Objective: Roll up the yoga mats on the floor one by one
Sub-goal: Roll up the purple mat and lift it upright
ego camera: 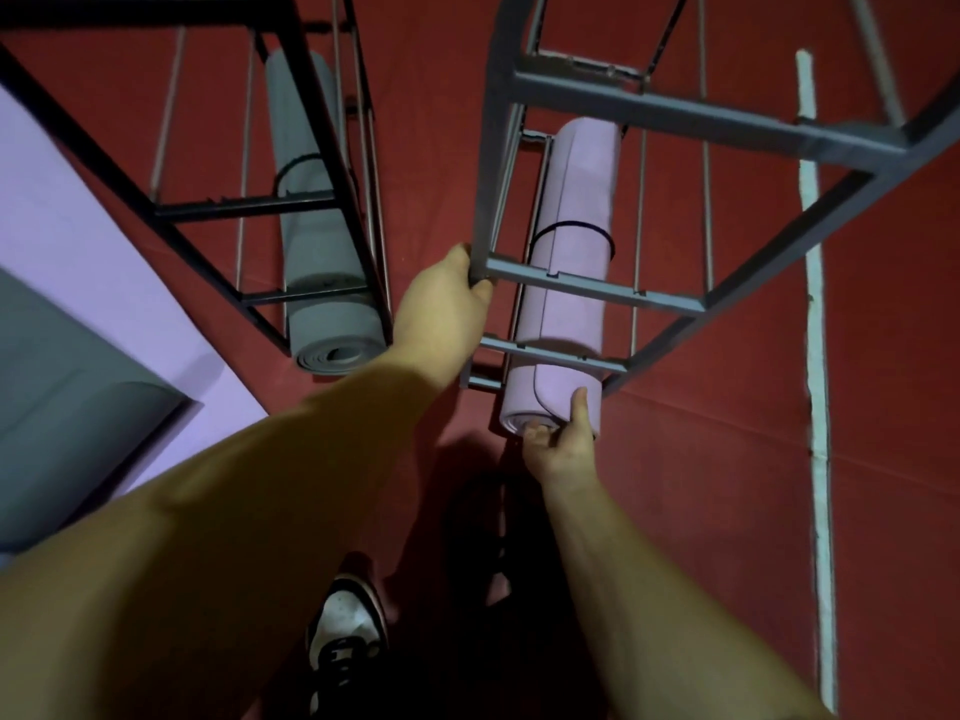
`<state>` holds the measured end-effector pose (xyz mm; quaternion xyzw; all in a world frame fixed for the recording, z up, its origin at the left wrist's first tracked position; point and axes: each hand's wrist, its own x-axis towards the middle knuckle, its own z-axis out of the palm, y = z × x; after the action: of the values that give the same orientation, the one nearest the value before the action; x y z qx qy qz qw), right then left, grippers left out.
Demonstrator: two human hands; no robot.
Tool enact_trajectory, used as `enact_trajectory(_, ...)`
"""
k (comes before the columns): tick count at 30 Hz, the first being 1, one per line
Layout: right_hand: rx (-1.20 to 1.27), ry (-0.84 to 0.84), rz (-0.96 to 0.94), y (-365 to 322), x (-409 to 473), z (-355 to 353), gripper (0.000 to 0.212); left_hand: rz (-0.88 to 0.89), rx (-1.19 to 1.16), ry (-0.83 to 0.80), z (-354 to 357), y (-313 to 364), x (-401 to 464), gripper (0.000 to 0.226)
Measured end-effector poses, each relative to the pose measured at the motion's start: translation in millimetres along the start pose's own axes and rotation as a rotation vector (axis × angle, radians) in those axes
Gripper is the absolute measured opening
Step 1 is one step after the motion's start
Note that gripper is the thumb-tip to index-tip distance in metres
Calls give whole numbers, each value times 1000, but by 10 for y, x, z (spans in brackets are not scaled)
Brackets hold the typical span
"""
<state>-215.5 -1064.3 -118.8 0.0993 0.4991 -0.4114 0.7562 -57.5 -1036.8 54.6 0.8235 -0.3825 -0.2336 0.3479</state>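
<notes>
- Grey rack [670, 103] post gripped by curled left hand [447, 298], prob. steadying frame.
- Rolled lilac mat [569, 283], 1 o'clock, end held by right hand [563, 439] fingers, seated on rods.

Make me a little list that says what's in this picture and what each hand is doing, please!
place: red floor with a white line
left hand: grips a post of the grey rack
right hand: holds the near end of the rolled purple mat
purple mat: lies low inside the grey rack, a dark band round it
rolled grey mat: lies in the black rack
still flat: purple mat and grey mat, at the left
also seen: a shoe
</notes>
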Motion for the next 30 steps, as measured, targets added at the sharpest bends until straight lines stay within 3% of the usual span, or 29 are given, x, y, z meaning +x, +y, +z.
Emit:
enact_trajectory(11, 153, -129, -6, -13, 35, 38, 30, 1, -24, 1, 1, -13, -9, 27)
enact_trajectory(17, -67, -8, -84, -118, 216, 233, 44, 1, -4, -8, -5, -4, 37, 25)
enact_trajectory(26, -217, 16, -110, -80, 89, 260, 44, -30, 24, -37, -39, 7, 41, 27)
enact_trajectory(30, -297, 86, -115, -142, -15, 353, 51, -79, 45, -123, -82, 58, 18, 28)
